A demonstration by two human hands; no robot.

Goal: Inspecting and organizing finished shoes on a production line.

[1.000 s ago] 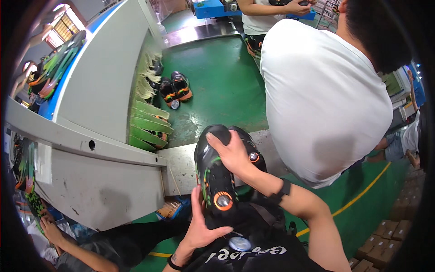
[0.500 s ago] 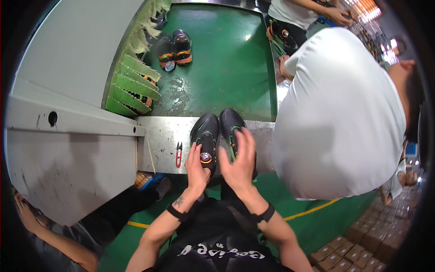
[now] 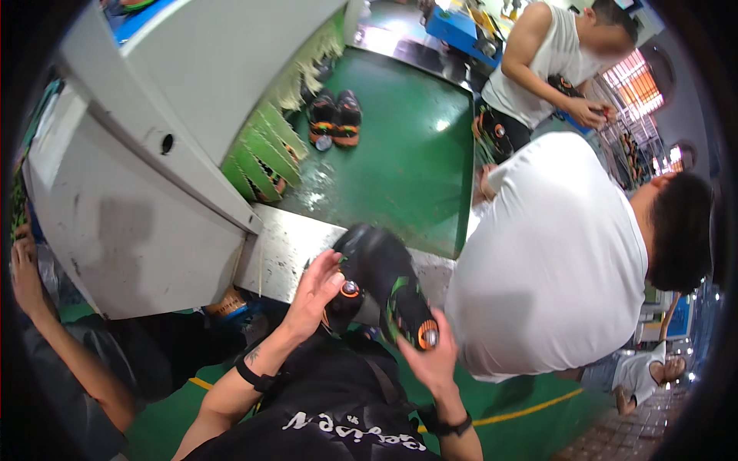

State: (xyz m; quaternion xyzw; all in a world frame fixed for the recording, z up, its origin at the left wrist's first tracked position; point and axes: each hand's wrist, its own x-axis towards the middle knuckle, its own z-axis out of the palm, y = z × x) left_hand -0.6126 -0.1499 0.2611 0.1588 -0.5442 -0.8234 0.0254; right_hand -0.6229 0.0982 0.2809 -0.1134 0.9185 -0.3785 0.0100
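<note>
Left hand (image 3: 310,298): fingers loosely spread beside the silver dial (image 3: 350,289) of the left black shoe (image 3: 344,310), not closed round it; contact cannot be told. Right hand (image 3: 436,359): clamped round the heel of the right black shoe (image 3: 388,270). Hands apart, one dark band at each wrist. Both shoes: green trim, toes pointing away from the wearer, toe ends over the near edge of the bench (image 3: 392,184); whether they rest on it cannot be told. Bench: green top, metal strip (image 3: 288,242) along the near edge. Second pair of shoes (image 3: 348,117): black and orange, side by side, near the bench's left edge, toward the far end. Slit green curtain (image 3: 265,150): along the left edge. Grey cabinet (image 3: 154,246): at the near left corner. Co-worker in a white shirt (image 3: 546,269): at the near right corner. Further co-worker (image 3: 524,81): white sleeveless top, beyond the right edge.
</note>
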